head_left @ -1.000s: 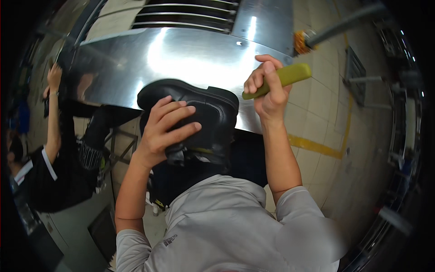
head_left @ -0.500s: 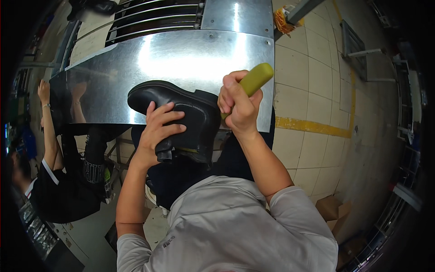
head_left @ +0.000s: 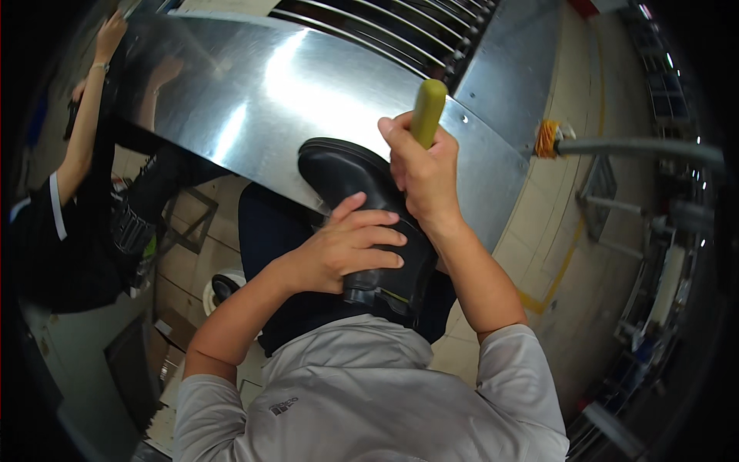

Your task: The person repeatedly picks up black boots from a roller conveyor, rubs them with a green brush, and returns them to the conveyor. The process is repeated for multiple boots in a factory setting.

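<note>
A black ankle boot [head_left: 342,171] lies across my lap and the near edge of the metal table, its toe pointing away from me to the upper left. My left hand [head_left: 350,250] grips its shaft, fingers spread over the upper and thumb out of sight. In my right hand [head_left: 429,173] is a tool with a thick yellow-green handle [head_left: 429,112]. The fist is at the boot's right side, along the sole edge. The tool's working end is hidden behind the hand and the boot.
The shiny metal table [head_left: 208,100] spans the area ahead, with a roller conveyor [head_left: 385,27] behind it. At left, another person's arm [head_left: 83,127] reaches over the table. Orange wrapping [head_left: 548,140] surrounds a metal bar at right. A cardboard box [head_left: 175,329] is at lower left.
My view has turned, so the table now slants. The boot's toe has swung to point farther from me. My right hand has moved from the heel along the sole edge toward the toe.
</note>
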`<control>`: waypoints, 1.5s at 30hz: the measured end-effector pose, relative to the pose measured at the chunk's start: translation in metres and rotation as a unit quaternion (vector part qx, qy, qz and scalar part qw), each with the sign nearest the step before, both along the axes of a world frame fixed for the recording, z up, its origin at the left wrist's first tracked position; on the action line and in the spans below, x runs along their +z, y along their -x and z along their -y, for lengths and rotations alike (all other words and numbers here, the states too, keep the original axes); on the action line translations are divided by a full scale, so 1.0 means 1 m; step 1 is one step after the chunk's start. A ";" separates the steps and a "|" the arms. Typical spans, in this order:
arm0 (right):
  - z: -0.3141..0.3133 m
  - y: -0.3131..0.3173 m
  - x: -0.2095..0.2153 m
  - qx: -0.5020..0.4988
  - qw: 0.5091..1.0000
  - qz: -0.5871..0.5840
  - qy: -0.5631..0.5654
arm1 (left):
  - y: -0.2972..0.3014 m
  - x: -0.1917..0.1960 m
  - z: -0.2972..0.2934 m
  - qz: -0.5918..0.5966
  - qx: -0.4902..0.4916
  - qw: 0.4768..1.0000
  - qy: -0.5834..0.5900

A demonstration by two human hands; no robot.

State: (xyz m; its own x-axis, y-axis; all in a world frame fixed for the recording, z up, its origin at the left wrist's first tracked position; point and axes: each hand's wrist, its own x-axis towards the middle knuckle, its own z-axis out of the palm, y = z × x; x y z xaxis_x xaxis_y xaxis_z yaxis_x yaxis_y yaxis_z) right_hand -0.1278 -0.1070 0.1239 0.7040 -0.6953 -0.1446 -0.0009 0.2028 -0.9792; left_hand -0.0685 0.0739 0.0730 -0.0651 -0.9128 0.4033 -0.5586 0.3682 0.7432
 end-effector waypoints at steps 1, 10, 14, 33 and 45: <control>-0.001 -0.010 0.000 -0.012 1.000 -0.004 0.003 | -0.002 -0.002 0.000 -0.006 -0.008 1.000 -0.001; -0.009 -0.069 0.010 0.037 0.998 -0.023 0.042 | -0.011 -0.012 0.003 -0.052 -0.028 0.997 0.049; -0.020 -0.102 0.009 0.089 0.995 -0.020 0.044 | -0.014 -0.017 0.005 -0.067 -0.035 0.994 0.075; 0.071 0.019 -0.001 0.153 0.939 -0.209 0.225 | -0.014 -0.014 0.030 -0.065 0.048 0.987 0.138; -0.152 0.061 -0.036 0.071 0.986 -0.102 0.114 | 0.000 -0.018 -0.073 -0.478 0.309 0.822 0.024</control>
State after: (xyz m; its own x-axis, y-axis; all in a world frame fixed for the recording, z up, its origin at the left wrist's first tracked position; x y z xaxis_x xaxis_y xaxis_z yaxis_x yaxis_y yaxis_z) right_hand -0.1890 0.0445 0.0876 0.7691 -0.6227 -0.1440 -0.2144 -0.0392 -0.9760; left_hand -0.0687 0.1473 0.0546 0.7726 -0.6338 0.0376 0.1802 0.2756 0.9442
